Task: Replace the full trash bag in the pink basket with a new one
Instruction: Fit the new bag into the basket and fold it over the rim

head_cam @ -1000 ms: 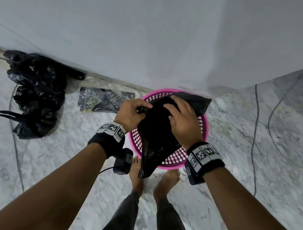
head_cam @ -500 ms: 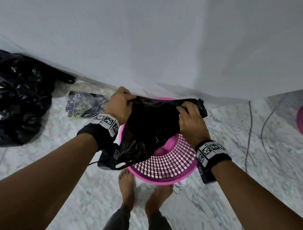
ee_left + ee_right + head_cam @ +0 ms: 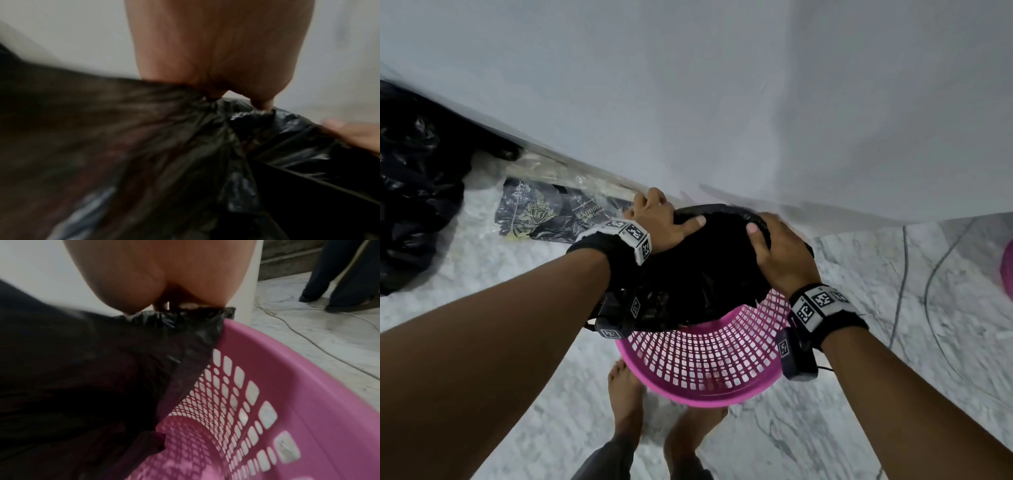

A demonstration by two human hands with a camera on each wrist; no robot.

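marble floor [image 3: 825, 428], pink basket [image 3: 709, 373], full bags [image 3: 410, 192]

Black bag [image 3: 698, 274] (crumpled) over pink basket [image 3: 709, 356]

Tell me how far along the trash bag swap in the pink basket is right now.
Done: a full black bag already lies on the floor by the wall. In hand: the left hand and right hand each grip the mouth of the new black bag, held open over the far side of the pink basket. Left: the basket's near mesh is bare, so the bag must go in and fold over the rim.
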